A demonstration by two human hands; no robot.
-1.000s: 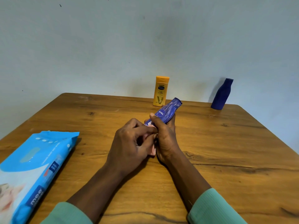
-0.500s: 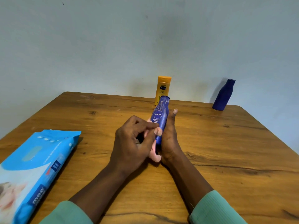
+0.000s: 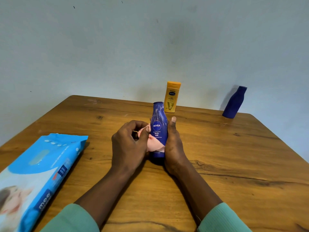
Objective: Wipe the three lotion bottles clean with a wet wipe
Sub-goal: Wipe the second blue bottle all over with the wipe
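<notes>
Pinches the pink wet wipe (image 3: 154, 145) in the left hand (image 3: 129, 144), pressing it low on the Nivea bottle (image 3: 158, 124); clasps that bottle with the right hand (image 3: 173, 146). Tilted a second ago, now upright mid-table (image 3: 234, 164), probably presenting a fresh face for wiping. Reads "NIVEA Body Milk". Behind, standing: yellow Vaseline bottle (image 3: 172, 97), unlabelled dark blue bottle (image 3: 234, 102). Left: wipes pack (image 3: 41, 164), marked "mee".

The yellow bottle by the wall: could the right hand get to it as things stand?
Probably not yet. The right hand grips the near blue bottle, which stands in front of the yellow bottle. Once it lets go, only bare table seems to lie between.
</notes>
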